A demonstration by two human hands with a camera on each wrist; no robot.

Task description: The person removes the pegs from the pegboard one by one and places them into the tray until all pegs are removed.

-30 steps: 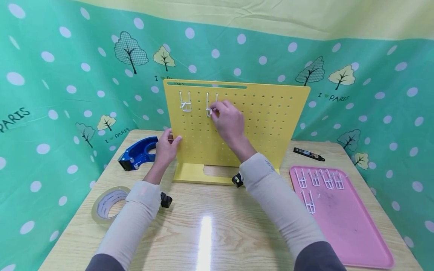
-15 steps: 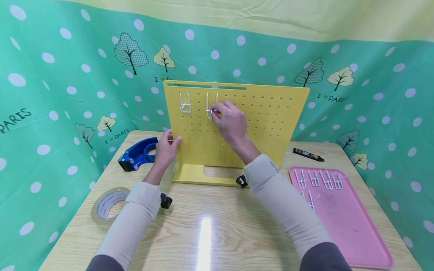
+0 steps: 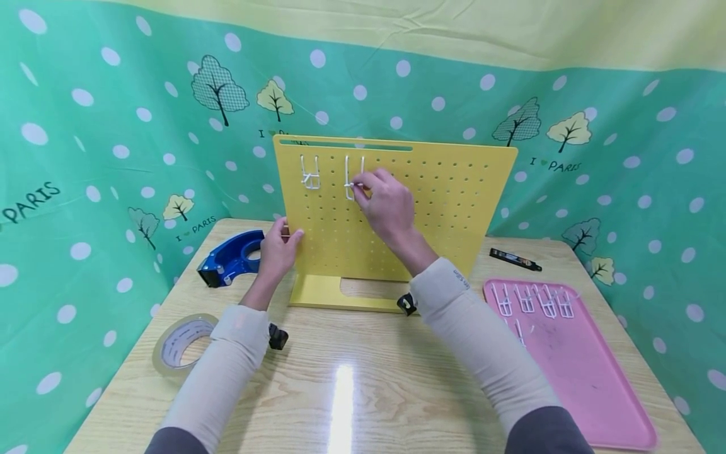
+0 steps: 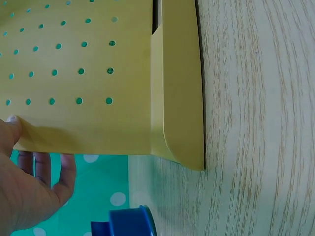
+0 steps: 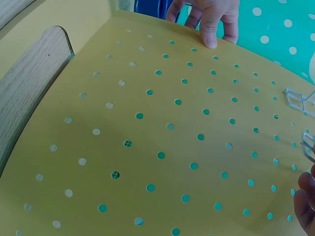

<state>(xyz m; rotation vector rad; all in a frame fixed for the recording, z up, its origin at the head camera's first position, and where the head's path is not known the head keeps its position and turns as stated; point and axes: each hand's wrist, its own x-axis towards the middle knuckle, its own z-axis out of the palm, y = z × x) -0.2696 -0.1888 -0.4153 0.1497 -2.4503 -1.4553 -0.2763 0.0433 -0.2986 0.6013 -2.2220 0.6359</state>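
A yellow pegboard (image 3: 437,233) stands upright on its base. My left hand (image 3: 278,249) grips its left edge, thumb on the front face, the other fingers behind, as the left wrist view also shows. High on the board my right hand (image 3: 390,205) pinches a white wire hook (image 3: 347,170) near its lower end; the hook's two prongs reach up to the upper holes, and the fingers cover part of it. Left of it a second white hook (image 3: 310,180) hangs on the board. In the right wrist view the pinched hook (image 5: 307,142) shows only at the right border.
A pink tray (image 3: 595,391) with several white hooks (image 3: 526,299) lies at the right, a slim black object (image 3: 515,259) behind it. On the left are a blue tape dispenser (image 3: 227,257) and a roll of clear tape (image 3: 164,350). A patterned curtain (image 3: 170,126) encloses the table.
My right hand and forearm have shifted slightly right and down, still pinching the hook, whose lower end sits a little lower in view. The left hand keeps its place on the board's edge.
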